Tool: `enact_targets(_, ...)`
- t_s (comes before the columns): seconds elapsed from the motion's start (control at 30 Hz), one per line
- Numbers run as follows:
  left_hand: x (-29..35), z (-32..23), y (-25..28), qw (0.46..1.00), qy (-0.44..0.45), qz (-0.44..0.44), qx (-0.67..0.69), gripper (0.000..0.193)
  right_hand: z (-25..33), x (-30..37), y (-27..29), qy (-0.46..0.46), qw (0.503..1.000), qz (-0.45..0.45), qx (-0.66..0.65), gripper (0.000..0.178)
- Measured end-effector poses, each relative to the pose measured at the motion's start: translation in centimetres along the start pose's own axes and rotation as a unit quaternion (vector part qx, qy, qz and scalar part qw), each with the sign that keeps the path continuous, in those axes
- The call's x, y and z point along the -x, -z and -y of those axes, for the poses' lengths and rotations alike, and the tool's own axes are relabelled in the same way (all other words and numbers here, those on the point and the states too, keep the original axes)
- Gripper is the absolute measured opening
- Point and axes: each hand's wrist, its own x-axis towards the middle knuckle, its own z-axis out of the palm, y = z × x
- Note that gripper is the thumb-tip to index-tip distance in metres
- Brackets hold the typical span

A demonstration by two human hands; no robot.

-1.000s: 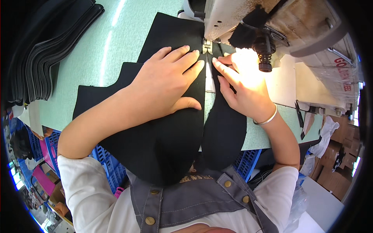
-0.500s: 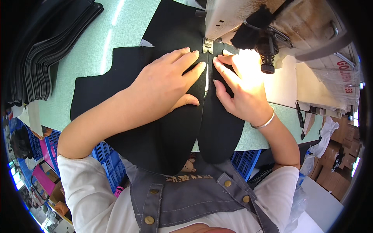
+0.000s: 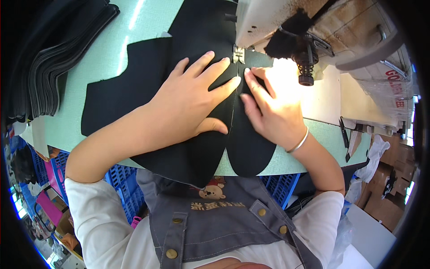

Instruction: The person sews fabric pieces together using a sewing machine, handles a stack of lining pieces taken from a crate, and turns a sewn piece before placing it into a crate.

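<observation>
Fingers (image 3: 224,85) of both hands flat atop black fabric (image 3: 134,85), beside presser foot (image 3: 238,53).

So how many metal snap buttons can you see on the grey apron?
4: two on the left strap, upper and lower, and two on the right strap, upper and lower. More may be hidden beyond the frame's lower edge.

Both hands (image 3: 233,105) flat, fingers spread

Sewing machine head (image 3: 286,22) blocked the far right, stack of black pieces (image 3: 53,67) walled the left edge, bare green counter (image 3: 139,27) lay open between them, black fabric (image 3: 121,89) flat beneath
</observation>
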Motion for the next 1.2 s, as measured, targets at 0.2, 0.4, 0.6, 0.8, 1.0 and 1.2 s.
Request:
enact_targets(0.2, -0.1, 1.8, -0.1, 1.0, -0.023, -0.004, 0.018, 0.077, 0.3, 0.3, -0.1, -0.015, 0.999, 0.007, -0.039, 0.045)
enact_targets(0.4, -1.0, 2.7, -0.4, 0.999, -0.037, -0.018, 0.012, 0.074, -1.2, 0.1, -0.4, -0.031, 0.995, 0.028, -0.087, 0.048)
enact_targets(0.6, -2.1, 3.7, -1.0, 0.997, -0.061, -0.046, 0.002, 0.07, -4.0, 0.2, -1.6, 0.007, 0.994, 0.022, -0.105, 0.048)
enact_targets(0.8, -1.3, 2.2, 0.6, 0.999, -0.038, 0.014, 0.032, 0.075, -1.3, 0.1, -0.4, -0.058, 0.997, 0.019, -0.037, 0.044)
enact_targets(1.0, -0.3, 2.3, 2.0, 0.995, -0.057, 0.07, 0.031, 0.09, -1.1, 0.6, 0.7, -0.055, 0.991, 0.079, -0.098, 0.056)
enact_targets(1.2, -0.7, 2.8, 1.7, 0.995, -0.066, 0.063, 0.038, 0.088, -1.8, 0.4, 0.4, -0.049, 0.99, 0.087, -0.095, 0.052)
